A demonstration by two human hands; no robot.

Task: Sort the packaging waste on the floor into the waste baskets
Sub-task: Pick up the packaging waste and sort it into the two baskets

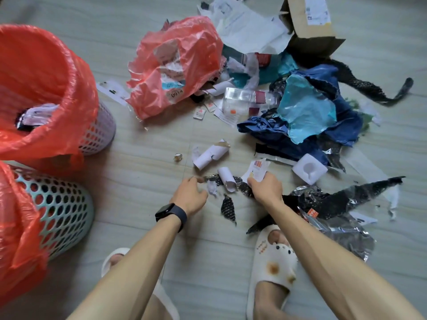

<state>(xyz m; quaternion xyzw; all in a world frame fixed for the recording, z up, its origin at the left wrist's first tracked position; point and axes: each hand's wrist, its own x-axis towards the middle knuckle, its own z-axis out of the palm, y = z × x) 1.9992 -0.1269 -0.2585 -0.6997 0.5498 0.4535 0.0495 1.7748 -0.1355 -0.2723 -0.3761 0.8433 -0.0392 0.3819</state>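
Right hand: our right hand [265, 189] is curled round a white paper slip with coloured print [257, 169], which sticks up past the fingers.
Left hand: our left hand [189, 192] wears a black smartwatch [171, 214] at the wrist. Its fingers are loosely curled, with the tips at the end of a black netted plastic strip [240, 184]. We cannot tell whether it grips anything.
Between the hands: a small white paper roll [227, 179] lies across the strip, and a crumpled white scrap [211, 187] sits just beside the left thumb.
Just beyond: a torn white cardboard tube [211, 155] has a small foil ball [178, 157] to its left. A white moulded foam block [309, 168] lies to the right of the right hand.
Right edge: a crumpled silver foil sheet [342, 234] and more black netting crowd our right forearm and reach the cream slipper [275, 257].
Far pile: dark blue and turquoise plastic bags [323, 112], a clear plastic tray [242, 98], a red plastic bag with labels [178, 65] and a brown cardboard box [309, 26] all lie well beyond the hands.
Baskets: a lilac perforated basket [101, 132] and a teal perforated basket [60, 211], both lined in red plastic, stand side by side at far left, well apart from the hands.
Open room: the pale tiled floor [138, 162] runs bare from the left hand to the baskets.
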